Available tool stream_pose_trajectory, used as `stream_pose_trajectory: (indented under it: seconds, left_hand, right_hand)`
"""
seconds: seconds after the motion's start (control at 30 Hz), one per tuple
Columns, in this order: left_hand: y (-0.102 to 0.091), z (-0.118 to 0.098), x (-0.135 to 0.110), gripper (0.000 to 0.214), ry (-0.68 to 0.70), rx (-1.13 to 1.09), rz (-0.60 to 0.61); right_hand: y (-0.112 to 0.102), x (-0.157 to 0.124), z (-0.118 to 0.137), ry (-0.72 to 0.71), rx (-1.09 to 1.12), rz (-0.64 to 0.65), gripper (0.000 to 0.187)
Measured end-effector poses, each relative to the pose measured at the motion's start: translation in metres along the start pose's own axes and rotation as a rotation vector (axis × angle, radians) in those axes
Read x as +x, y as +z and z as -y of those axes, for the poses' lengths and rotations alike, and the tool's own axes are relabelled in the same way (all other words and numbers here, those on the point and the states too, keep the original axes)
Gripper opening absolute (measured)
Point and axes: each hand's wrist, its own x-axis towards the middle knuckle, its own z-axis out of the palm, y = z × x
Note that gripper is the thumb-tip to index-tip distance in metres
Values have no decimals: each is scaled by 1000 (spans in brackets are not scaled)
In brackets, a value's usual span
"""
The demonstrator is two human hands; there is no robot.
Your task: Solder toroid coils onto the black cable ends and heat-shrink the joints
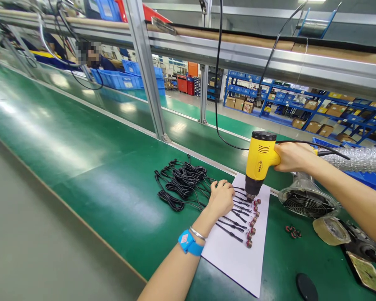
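Note:
My right hand (293,156) is wrapped round the handle of a yellow heat gun (258,156). The gun's nozzle points down, just over the far ends of the cables on a white board (230,263). Closed fingers of my left hand (222,195) grip a black cable at the board's left edge; the fingertips are partly hidden. Several black cable ends (230,231) lie side by side across the board. Along its right side runs a row of small copper-coloured cylindrical parts (252,230) with red bits. Bundled black cables (183,179) are heaped left of the board.
Right of the board stand a round fan with a grille (310,205) and a foil duct (357,159). Nearby are a tape roll (331,230), small red-black parts (293,232) and a black disc (306,286). A metal post (146,71) rises behind; a person sits beyond blue bins (120,80).

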Motion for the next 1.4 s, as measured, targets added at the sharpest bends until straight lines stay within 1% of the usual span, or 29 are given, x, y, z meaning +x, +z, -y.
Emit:
stream_pose_trajectory:
  seconds: [0.2,0.47,0.8,1.13,1.4]
  left_hand:
    - [-1,2,0,26,14,-12,7]
    - [-6,0,0,23,11,-16,26]
    - [-8,-1,-1,25,2,-22,22]
    - [-11,-1,-2,26,12,-35,20]
    - [-10,-1,-2,27,7,-31,17]
  right_hand:
    - [-2,6,5,-24,17,-18,32]
    - [-5,8,7,-36,23,-41,27]
    - [-2,11,8,-54,25,-29,26]
    - [0,11,4,-18,4,-27,27]
    - [0,8,4,-38,15,2,25]
